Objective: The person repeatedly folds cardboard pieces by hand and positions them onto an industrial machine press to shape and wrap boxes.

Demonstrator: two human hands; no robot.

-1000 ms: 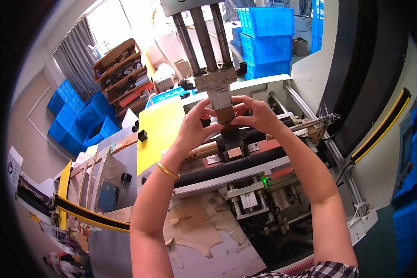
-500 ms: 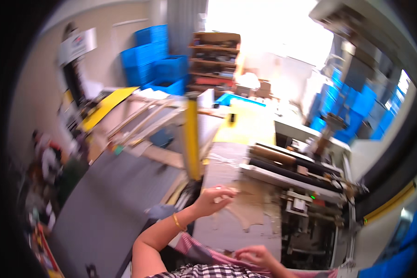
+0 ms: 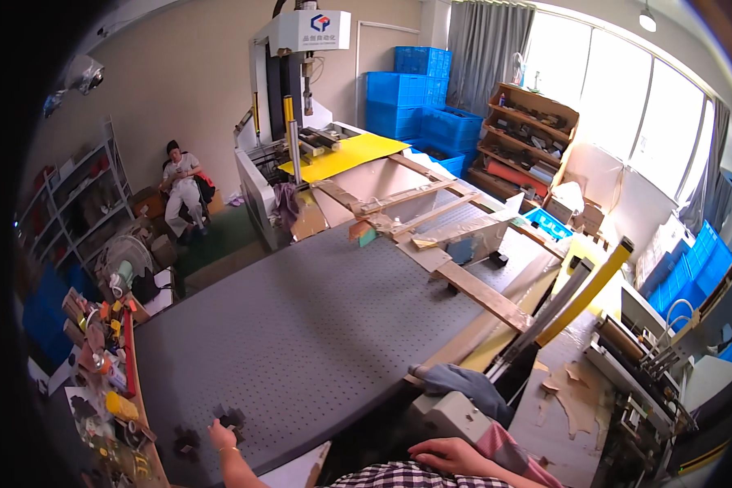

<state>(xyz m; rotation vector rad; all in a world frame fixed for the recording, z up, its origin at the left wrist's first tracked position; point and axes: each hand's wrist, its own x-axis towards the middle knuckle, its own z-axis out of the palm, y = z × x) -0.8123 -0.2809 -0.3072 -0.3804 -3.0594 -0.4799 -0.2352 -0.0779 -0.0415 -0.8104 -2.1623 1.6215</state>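
My left hand (image 3: 222, 437) is low over the near left part of a grey perforated table (image 3: 285, 342). A small dark piece (image 3: 233, 416) shows right at its fingertips; whether the fingers grip it or only touch it cannot be made out. Another dark piece (image 3: 185, 442) lies just left of the hand. My right hand (image 3: 446, 453) is close to my body, fingers loosely stretched and slightly bent, with nothing visible in it. It is beside a pink-and-grey striped cloth (image 3: 504, 447).
Wooden strips (image 3: 472, 289) form a frame across the far right of the table. A grey-blue cloth (image 3: 464, 386) drapes near a yellow post (image 3: 586, 293). Torn brown sheet (image 3: 573, 398) lies at right. Cluttered shelf (image 3: 130, 350) lines the left edge; a person (image 3: 187, 187) sits beyond.
My view has swung left, bringing the grey table to the middle. My left hand has gone from beside the torn brown sheet to the dark pieces. My right hand stays near my body.
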